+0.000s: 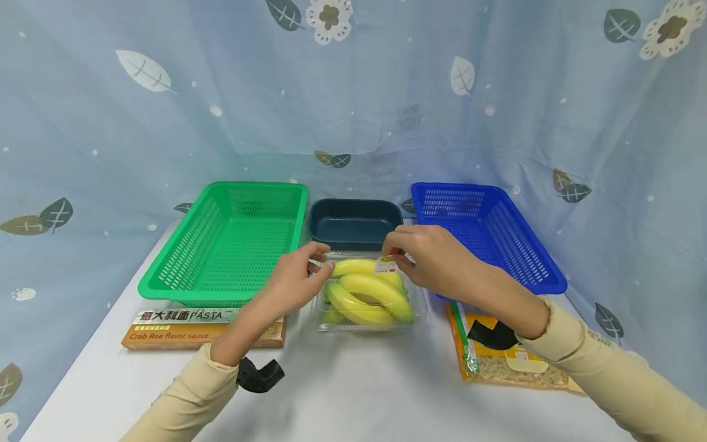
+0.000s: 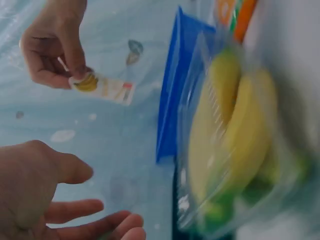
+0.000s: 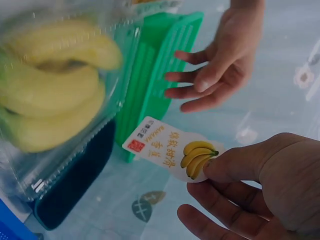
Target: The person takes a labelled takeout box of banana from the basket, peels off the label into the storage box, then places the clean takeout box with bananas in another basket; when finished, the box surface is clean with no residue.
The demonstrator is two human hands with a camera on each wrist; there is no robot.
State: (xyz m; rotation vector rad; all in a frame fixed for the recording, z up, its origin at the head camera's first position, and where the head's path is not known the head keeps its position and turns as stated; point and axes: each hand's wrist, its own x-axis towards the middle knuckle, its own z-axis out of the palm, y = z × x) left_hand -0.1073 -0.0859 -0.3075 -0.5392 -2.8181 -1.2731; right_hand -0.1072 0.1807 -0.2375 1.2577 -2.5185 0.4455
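Note:
A clear plastic container [image 1: 418, 320] of yellow bananas [image 1: 364, 299] sits on the table between both hands. My right hand [image 1: 436, 255] pinches one end of a white banana label [image 3: 170, 150] between thumb and forefinger. The label carries a printed banana bunch, orange lettering and a red square, and it is held above the container. My left hand [image 1: 293, 276] hovers by the container's left side with loosely bent fingers. In the right wrist view the left-hand fingers [image 3: 192, 90] are spread and hold nothing.
A green basket [image 1: 248, 239] stands at the back left, a dark blue tray [image 1: 356, 224] behind the container, and a blue basket [image 1: 510, 245] at the back right. A pasta box [image 1: 204, 334] lies at left; an orange-and-yellow food bag [image 1: 510, 365] lies under the right forearm.

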